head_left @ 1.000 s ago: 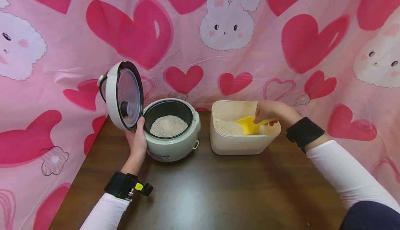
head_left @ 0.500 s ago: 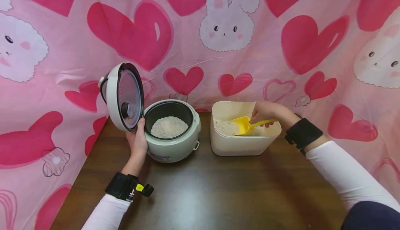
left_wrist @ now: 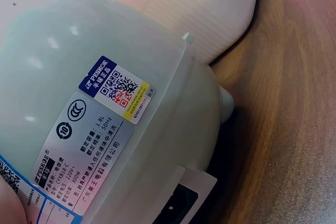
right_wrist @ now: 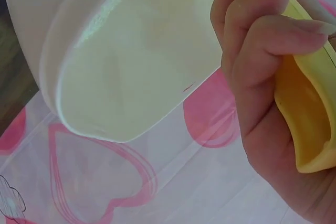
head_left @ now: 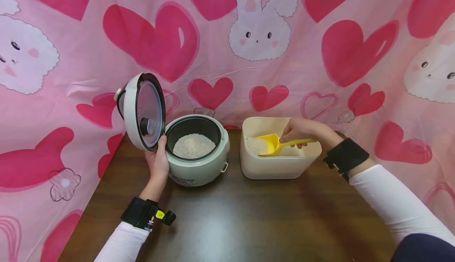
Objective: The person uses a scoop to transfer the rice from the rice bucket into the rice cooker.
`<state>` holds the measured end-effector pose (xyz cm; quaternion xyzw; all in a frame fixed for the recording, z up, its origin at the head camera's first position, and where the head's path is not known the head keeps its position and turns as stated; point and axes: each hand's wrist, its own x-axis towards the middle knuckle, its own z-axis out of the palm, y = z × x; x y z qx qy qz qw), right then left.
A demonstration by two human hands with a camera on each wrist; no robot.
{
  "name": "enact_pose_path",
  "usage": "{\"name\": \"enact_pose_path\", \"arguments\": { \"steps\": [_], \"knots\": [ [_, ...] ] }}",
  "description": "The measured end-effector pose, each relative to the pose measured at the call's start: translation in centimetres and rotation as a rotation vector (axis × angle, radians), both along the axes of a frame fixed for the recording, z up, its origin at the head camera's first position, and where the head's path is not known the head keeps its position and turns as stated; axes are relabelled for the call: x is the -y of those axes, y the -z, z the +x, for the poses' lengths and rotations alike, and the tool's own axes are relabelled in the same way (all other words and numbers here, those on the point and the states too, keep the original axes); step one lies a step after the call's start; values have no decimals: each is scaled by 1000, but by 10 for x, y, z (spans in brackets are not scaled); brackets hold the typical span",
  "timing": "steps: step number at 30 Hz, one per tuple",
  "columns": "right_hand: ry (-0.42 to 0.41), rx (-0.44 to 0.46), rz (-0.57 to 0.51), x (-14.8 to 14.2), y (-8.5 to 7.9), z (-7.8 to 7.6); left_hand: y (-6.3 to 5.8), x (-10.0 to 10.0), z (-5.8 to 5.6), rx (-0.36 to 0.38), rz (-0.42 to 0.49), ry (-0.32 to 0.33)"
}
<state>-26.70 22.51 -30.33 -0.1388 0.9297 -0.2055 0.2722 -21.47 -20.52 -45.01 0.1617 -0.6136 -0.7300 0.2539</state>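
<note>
Plainly, the right hand [head_left: 300, 128] had its fingers curled round the handle of a yellow scoop [head_left: 271, 142], blade in white rice [head_left: 256, 146] inside a cream, round-cornered box [head_left: 277, 168]. Long axis ran roughly sideways, blade leftward of the fingers, towards a round, pale-green rice cooker [head_left: 197, 171], apart from the box. Left hand [head_left: 157, 163] touched the cooker; fingers hidden, curl could not be told.

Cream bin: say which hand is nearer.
The right hand: it is at the mouth of the cream bin; the left hand is beyond the rice cooker, at its lid.
</note>
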Motion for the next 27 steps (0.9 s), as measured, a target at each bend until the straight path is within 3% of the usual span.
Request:
{"name": "enact_pose_path", "arguments": {
  "steps": [9,27],
  "knots": [
    [-3,6,-58,-3,8,2,1,1,-1,4,6,7],
    [72,100,-176,-32,14,8,3,0,-3,-23,-2,-12]
  ]
}}
